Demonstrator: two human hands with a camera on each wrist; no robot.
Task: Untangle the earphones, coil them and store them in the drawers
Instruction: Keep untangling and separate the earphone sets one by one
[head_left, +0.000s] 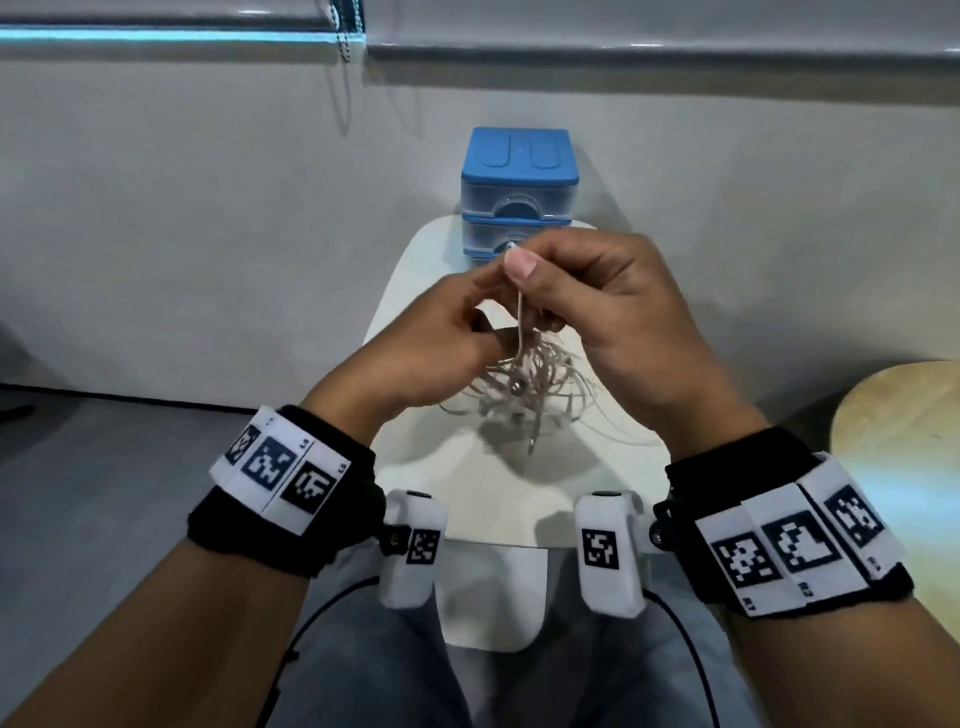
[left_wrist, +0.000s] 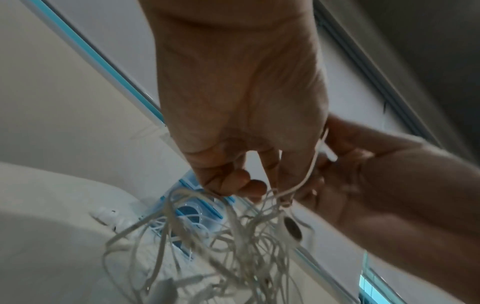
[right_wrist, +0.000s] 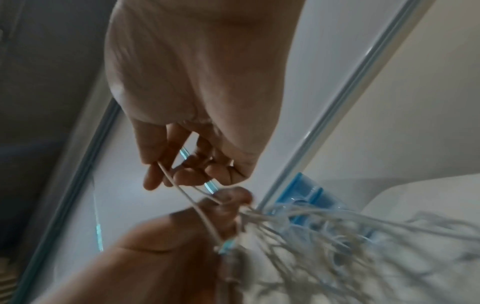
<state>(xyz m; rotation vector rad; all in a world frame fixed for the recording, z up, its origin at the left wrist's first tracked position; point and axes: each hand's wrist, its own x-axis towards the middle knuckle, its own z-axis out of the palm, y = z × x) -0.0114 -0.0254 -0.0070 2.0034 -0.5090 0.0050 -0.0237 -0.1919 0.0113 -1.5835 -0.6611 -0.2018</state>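
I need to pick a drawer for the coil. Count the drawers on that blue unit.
2. The upper drawer sits directly under the blue lid; the lower drawer is beneath it, partly hidden behind the right hand. Both look closed.

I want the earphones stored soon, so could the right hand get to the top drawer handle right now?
Probably not yet. The right hand pinches a cable of the tangled earphones, so its fingers are taken. The top drawer handle stands unblocked beyond both hands; the left hand holds the tangle too.
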